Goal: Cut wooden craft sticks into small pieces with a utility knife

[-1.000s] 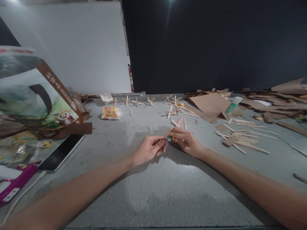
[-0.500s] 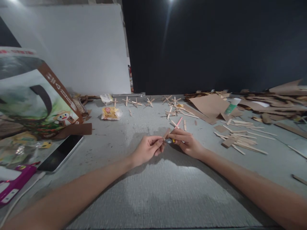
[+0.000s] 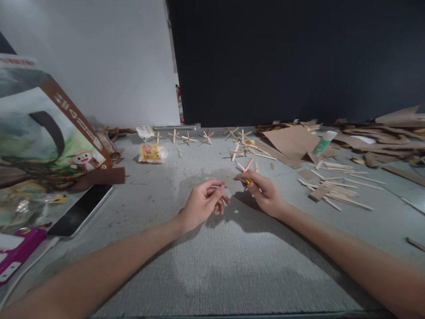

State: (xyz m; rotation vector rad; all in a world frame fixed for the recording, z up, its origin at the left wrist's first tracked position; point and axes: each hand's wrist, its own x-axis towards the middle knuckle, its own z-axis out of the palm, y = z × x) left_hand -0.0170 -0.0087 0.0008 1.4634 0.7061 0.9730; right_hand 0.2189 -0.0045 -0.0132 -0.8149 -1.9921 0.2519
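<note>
My left hand is raised slightly over the table, thumb and fingertips pinched on a tiny brown scrap, too small to name surely. To its right, my right hand is closed around a small yellow tool, mostly covered by the fingers. A gap separates the two hands. Just beyond them a short tan cardboard piece lies on the table. Past my right hand lie a red-and-white patterned strip and a short wooden piece.
Several star-shaped stick assemblies line the back. Loose wooden sticks, brown cardboard and a green-and-white tube lie right. A yellow packet sits back left; a phone, a purple device and a printed bag stand left.
My hands have drawn apart, the right moving right with the yellow tool. The cardboard strip between them has left my left fingers; a similar piece now lies beyond. The view shifted slightly.
</note>
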